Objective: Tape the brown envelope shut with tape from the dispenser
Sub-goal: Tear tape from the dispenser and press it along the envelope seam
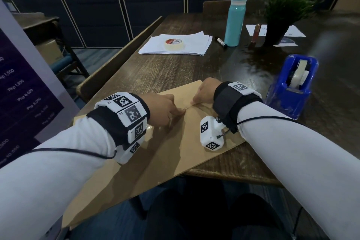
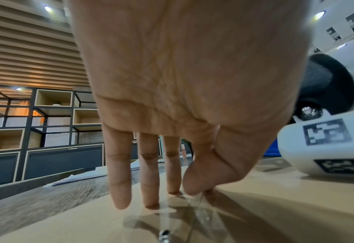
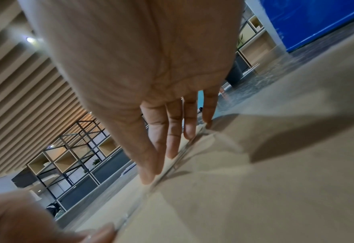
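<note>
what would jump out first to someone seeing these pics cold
Both hands pressing a strip of clear tape onto the envelope at the table's near edge: the left hand and right hand meet fingertip to fingertip over the flap. Next, the blue dispenser just right of the right wrist. Farther back stand a teal bottle and a potted plant.

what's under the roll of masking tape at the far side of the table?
The masking tape roll lies flat on a loose stack of white papers, which rests on the wooden table. Anything printed on the top sheet beneath the roll is covered.
</note>
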A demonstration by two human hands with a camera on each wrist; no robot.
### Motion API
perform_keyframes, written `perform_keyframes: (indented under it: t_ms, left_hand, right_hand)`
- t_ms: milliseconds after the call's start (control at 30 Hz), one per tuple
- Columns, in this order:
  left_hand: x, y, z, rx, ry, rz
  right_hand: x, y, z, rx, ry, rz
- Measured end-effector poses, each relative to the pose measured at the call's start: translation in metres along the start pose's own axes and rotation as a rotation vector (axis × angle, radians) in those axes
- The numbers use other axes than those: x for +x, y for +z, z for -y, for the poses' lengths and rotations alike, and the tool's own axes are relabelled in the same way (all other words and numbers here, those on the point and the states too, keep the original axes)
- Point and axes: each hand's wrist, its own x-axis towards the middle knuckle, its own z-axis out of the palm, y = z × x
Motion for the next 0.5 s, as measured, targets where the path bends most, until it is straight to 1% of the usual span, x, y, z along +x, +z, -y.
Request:
perform_keyframes:
  t_ms: [200,500]
  left_hand:
    - [0.0002,-0.0005,0.0031,-0.025,0.011,-0.017]
    - [-0.0031,-0.003,0.0049,0.013,0.049,-0.047]
  right_hand:
    - [0.0039,0.0006,0.0021,-0.114,-0.031,0.023]
    - [0.011,0.0017,0.0059,-0.217,-0.04,0.053]
